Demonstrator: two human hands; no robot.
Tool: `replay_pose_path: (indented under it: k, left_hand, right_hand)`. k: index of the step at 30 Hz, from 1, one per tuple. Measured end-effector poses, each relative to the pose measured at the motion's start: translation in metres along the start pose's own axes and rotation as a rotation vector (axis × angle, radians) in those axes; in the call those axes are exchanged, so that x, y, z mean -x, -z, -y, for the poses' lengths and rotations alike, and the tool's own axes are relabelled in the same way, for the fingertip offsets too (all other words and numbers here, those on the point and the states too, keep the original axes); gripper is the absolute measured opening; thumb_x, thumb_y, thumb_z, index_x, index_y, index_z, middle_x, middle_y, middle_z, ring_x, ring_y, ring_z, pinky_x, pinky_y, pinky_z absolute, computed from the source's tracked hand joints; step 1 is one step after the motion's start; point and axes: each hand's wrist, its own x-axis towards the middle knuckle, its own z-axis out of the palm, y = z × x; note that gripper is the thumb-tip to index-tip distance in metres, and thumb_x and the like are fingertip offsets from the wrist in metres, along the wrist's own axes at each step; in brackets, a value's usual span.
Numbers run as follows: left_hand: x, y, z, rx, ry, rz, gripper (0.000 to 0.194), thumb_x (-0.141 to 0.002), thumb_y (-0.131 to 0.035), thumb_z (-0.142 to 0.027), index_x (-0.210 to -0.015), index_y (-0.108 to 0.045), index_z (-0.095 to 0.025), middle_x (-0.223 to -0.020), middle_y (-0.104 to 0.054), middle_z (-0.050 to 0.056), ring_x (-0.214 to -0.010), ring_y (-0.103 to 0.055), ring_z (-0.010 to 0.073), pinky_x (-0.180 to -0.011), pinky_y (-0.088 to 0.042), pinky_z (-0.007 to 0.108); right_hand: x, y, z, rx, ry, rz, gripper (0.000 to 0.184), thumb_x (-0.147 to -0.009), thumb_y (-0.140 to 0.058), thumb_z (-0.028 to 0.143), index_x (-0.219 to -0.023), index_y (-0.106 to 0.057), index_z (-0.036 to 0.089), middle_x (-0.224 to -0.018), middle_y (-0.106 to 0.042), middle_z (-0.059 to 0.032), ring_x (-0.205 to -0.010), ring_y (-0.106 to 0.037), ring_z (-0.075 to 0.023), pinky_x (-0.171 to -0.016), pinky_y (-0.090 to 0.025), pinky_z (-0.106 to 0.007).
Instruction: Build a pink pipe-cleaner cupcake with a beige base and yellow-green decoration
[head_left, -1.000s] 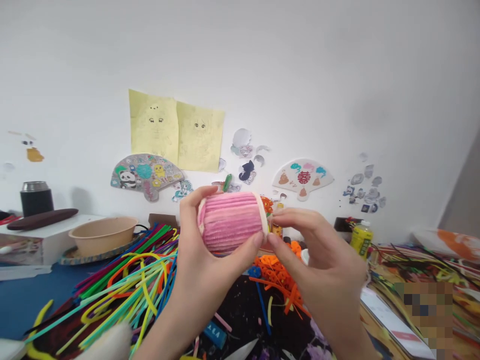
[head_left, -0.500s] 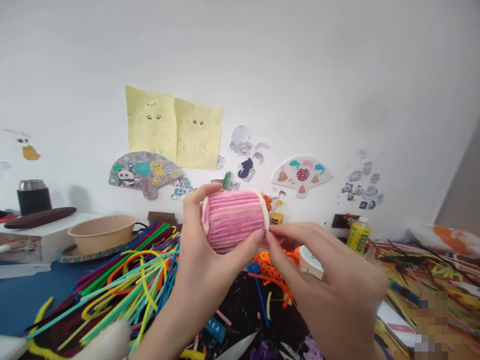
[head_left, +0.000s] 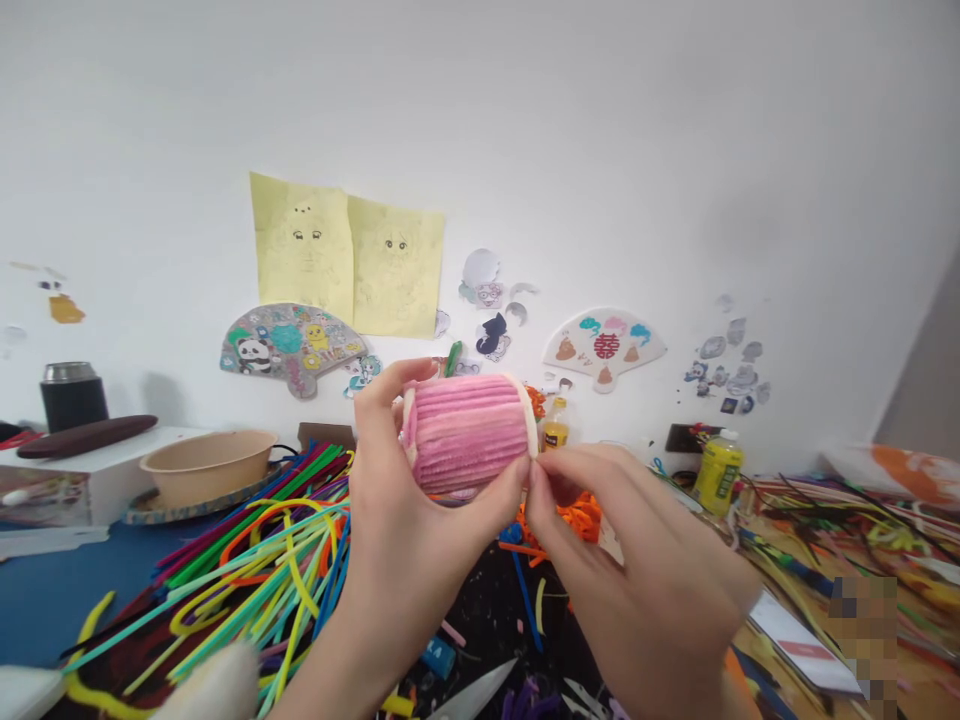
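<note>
A fuzzy pink cylinder (head_left: 472,430) covered in side-by-side pipe cleaners lies on its side in my left hand (head_left: 409,535). My left fingers wrap over its far left end, and the thumb presses at the lower right edge. A white pipe cleaner (head_left: 531,415) runs around the cylinder's right rim. At the bottom of that rim, thumb and forefinger of my right hand (head_left: 637,570) pinch the white strip, close beside my left thumb. The inside of the cylinder is hidden.
Loose coloured pipe cleaners (head_left: 255,570) spread at left, with orange ones (head_left: 577,520) behind my right hand. Scissors (head_left: 476,692) lie below. A beige bowl (head_left: 210,470), a black flask (head_left: 73,400), a yellow-green bottle (head_left: 718,475) and a phone (head_left: 802,645) stand or lie around.
My right hand has shifted slightly left and down, its fingers staying at the rim. My left hand and the cylinder have moved slightly left and up.
</note>
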Motion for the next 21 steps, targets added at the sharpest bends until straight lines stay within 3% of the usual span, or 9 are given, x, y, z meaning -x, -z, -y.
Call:
replay_pose_path:
  k: [8,21]
  left_hand:
    - [-0.0011,-0.0021,-0.0018,-0.08,-0.055,-0.031,0.067,-0.068,-0.078,-0.029,-0.126,-0.047,-0.021,-0.123,-0.057,0.007,-0.116,-0.058,0.0276,-0.095,-0.049,0.041]
    - [0.0013,-0.0021,-0.0061,-0.055,-0.003,-0.055,0.069,-0.065,-0.077,-0.029,-0.127,-0.047,-0.021,-0.123,-0.058,0.007,-0.113,-0.06,0.0263,-0.089,-0.052,0.038]
  right_hand:
    - [0.0015,-0.0023,0.0002,0.069,0.05,-0.052,0.011,-0.091,-0.062,0.013,-0.083,-0.067,0.019,-0.071,-0.078,-0.0044,-0.064,-0.074,-0.016,-0.067,-0.057,-0.024]
    - [0.0042,0.0023,-0.0005,0.135,0.077,-0.047,0.007,-0.092,-0.063,0.016,-0.086,-0.068,0.018,-0.072,-0.079,-0.0048,-0.061,-0.076,-0.0177,-0.063,-0.058,-0.024]
